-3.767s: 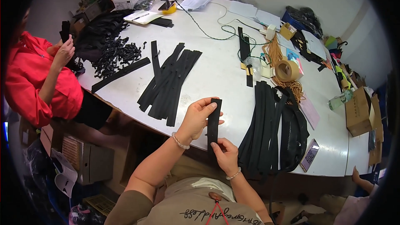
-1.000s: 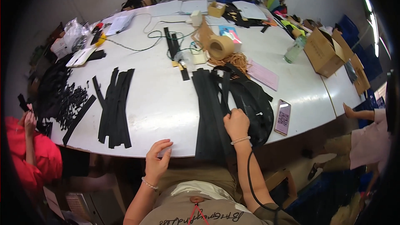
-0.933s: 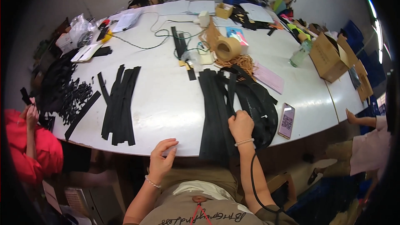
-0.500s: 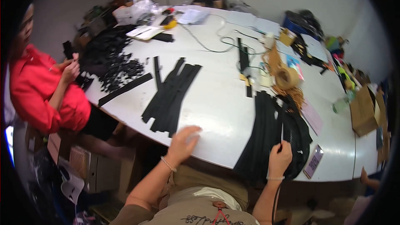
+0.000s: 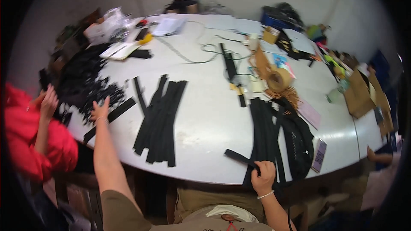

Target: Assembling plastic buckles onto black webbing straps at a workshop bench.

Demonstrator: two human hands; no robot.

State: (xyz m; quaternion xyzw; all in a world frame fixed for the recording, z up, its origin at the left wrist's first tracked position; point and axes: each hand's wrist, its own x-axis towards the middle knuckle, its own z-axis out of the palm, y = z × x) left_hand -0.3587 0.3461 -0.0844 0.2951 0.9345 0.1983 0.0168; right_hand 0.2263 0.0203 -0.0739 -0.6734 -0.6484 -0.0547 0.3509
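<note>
Where the white table (image 5: 214,115) curves nearest to us, we record our right hand (image 5: 264,176), fingers curled shut around the end of a black strap (image 5: 240,158) that lies flat on the table and runs leftward from the grip. Touching that hand on its far side: a stack of long black strips (image 5: 266,132) and a black mesh bag (image 5: 299,143), with a phone (image 5: 320,155) just beside the bag. Further left, our left hand (image 5: 100,110) is stretched out, fingers spread wide and holding nothing, resting at a heap of small black pieces (image 5: 92,94) and just above a single flat black strip (image 5: 112,117). Between the two hands: a fanned bundle of black strips (image 5: 160,117). At the left edge, another person in a red sleeve (image 5: 30,137) raises a hand (image 5: 49,102). Farther right, an open cardboard box (image 5: 364,94); we cannot tell its contents. Beyond, a roll of brown tape (image 5: 278,79) and a green cable (image 5: 209,53).
</note>
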